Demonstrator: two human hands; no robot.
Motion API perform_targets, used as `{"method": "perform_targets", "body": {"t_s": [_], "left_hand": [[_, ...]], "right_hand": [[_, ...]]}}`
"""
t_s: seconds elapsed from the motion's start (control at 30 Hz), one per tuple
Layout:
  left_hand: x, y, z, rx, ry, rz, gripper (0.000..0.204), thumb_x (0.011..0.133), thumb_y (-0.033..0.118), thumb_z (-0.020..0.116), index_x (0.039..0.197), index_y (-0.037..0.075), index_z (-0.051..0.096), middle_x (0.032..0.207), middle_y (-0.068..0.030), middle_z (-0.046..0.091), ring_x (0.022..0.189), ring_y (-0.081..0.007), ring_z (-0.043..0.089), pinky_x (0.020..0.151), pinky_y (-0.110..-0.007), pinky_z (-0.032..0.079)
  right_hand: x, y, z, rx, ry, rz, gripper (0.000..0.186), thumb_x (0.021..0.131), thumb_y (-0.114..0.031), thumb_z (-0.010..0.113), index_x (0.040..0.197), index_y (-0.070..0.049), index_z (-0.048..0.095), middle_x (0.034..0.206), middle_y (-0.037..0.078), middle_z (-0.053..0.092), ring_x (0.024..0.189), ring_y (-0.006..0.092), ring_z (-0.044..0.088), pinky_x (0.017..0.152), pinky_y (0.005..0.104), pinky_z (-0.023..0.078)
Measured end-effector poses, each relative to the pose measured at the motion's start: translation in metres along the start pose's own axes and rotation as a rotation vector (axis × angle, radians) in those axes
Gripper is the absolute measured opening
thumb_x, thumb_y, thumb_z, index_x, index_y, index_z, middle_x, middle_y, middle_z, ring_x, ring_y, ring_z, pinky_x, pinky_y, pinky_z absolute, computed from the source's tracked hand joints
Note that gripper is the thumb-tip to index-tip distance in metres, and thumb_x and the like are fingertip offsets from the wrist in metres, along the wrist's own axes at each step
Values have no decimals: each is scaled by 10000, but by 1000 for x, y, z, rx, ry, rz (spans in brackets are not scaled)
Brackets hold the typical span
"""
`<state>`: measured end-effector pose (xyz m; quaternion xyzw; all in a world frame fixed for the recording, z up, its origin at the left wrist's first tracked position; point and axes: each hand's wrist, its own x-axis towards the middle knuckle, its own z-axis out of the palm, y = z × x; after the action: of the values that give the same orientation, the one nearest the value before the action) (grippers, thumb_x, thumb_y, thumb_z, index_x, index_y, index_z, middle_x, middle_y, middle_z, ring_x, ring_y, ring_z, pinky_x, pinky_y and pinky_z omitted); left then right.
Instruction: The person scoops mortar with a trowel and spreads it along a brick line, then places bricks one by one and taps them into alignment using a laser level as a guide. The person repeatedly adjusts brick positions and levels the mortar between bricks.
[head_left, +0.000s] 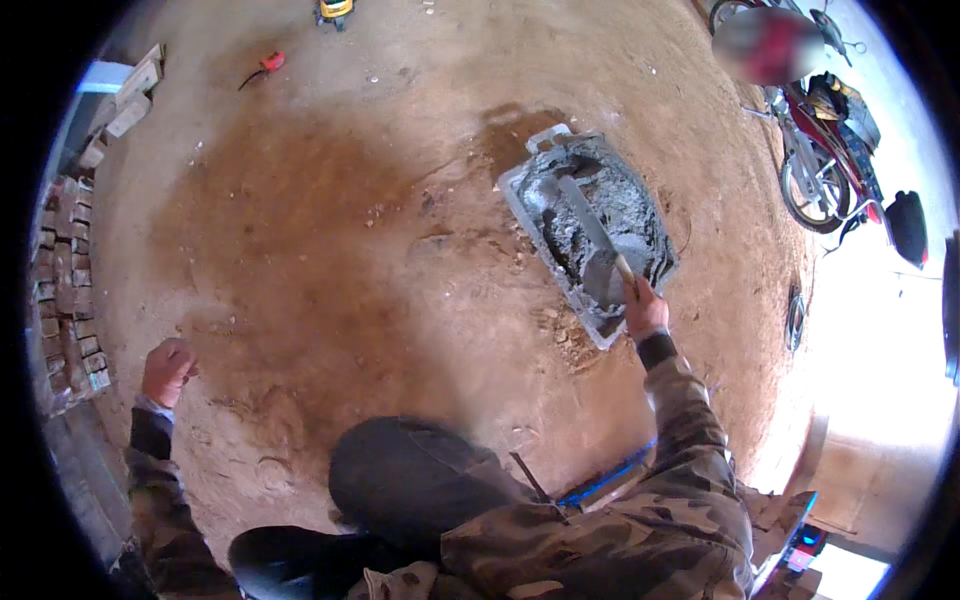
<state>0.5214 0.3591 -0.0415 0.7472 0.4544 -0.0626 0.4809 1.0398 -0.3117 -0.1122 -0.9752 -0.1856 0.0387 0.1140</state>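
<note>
Mortar (640, 205) is held in a grey-smeared tub (529, 218) on a bare earth floor. At the tub's near end, the handle of a trowel (590, 220) is gripped by the right hand (648, 310), its fingers wrapped firmly round; the blade is angled away over the mortar, though whether it is sunk in or held just above cannot be told. Mixing, by appearances, is largely done: the mortar is seen damp and uniformly grey, but is left ridged along the sides and hollowed in the middle. No clear load can be made out on the blade, and no mortar is seen spread beyond the tub, so most of its use is judged to be left. Well to the tub's left, the left hand (170, 372) is held clear with fingers curled inward, nothing seen in it. Between that hand and the tub, the floor is darkened by a broad patch (290, 220). Farther left of the tub, bricks (75, 290) are stacked; to its upper right, a motorbike (820, 160) is parked.
</note>
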Motion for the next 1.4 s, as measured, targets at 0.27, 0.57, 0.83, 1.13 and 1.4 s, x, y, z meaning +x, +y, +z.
{"method": "perform_targets", "body": {"t_s": [0.27, 0.57, 0.83, 1.13, 1.4], "left_hand": [[-45, -30, 95, 209, -9, 127, 400, 888, 297, 672, 1103, -37, 639, 893, -106, 689, 743, -180, 649, 677, -329, 513], [-164, 0, 90, 66, 82, -13, 353, 907, 213, 627, 1131, -59, 622, 897, -129, 687, 753, -182, 673, 652, -292, 519], [-227, 3, 90, -167, 139, -220, 367, 924, 212, 612, 1168, -61, 600, 947, -133, 690, 787, -184, 678, 675, -268, 519], [-229, 13, 96, -122, 88, -143, 340, 910, 154, 628, 1152, -82, 595, 948, -133, 684, 821, -173, 661, 735, -295, 535], [-237, 42, 108, -108, 66, -39, 318, 898, 118, 616, 1153, -72, 592, 982, -150, 689, 871, -179, 666, 766, -303, 535]], "right_hand": [[19, 60, 9, -258, -99, -101, 243, 986, -356, 495, 1125, -181, 591, 931, 174, 690, 854, 431, 655, 667, 523, 511], [38, 87, 79, -111, 26, -309, 219, 865, -225, 607, 1076, -167, 619, 762, 177, 646, 700, 416, 638, 593, 538, 500], [59, -18, 29, 785, -615, 431, 428, 961, -442, 598, 743, -75, 576, 572, 17, 523, 391, 130, 438, 347, 297, 308], [48, -6, 25, 908, -698, 451, 472, 940, -529, 602, 742, -103, 558, 552, -27, 475, 380, 82, 377, 346, 241, 242], [52, -2, 5, 994, -598, 394, 534, 899, -599, 619, 860, -68, 578, 562, -8, 483, 388, 87, 406, 348, 243, 299]]}}
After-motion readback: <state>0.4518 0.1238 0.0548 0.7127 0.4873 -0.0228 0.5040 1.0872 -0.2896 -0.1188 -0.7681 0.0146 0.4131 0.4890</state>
